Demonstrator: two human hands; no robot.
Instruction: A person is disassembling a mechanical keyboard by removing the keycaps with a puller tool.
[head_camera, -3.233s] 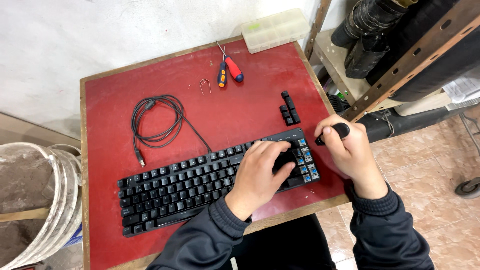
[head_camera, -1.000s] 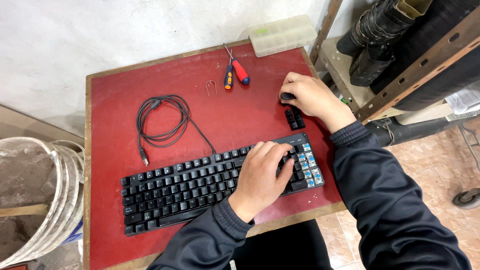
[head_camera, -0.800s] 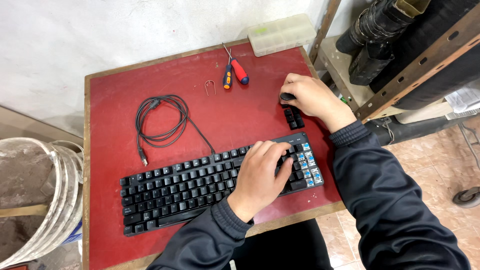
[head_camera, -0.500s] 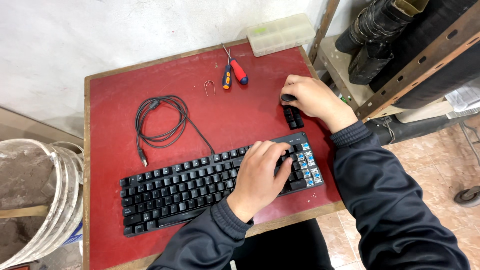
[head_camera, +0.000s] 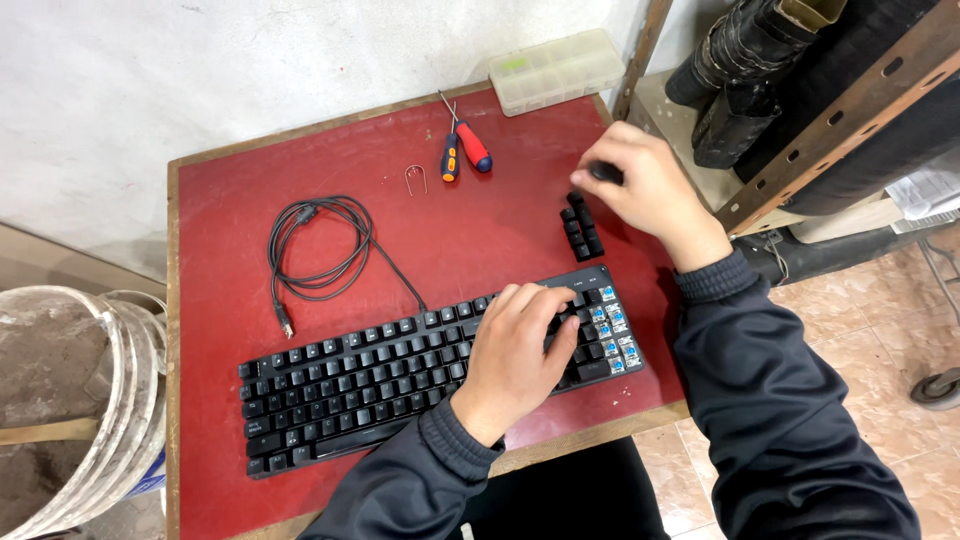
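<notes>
A head-worn camera looks down on a red-topped bench; a person in a dark sleeve works on a black keyboard lying along its near edge. The left hand rests flat on the keyboard's right end, its fingers spread apart and pressing on the keys, holding nothing; just beyond those fingertips, several switches stand bare and blue where caps are off. The right hand hovers farther away, its fingers closed together on a small dark keycap, though the grip itself is partly hidden, so that is likely rather than certain; directly below those fingers sits a short row of loose black keycaps, lined up neatly. To do this well, the left hand should keep the keyboard from sliding, and each cap should be set down flat beside the row so none rolls off. Left of the right hand lie a red and blue screwdriver and a small wire puller; a coiled black cable runs from the keyboard, beyond the left hand and to its left; a clear plastic box sits at the far edge.
</notes>
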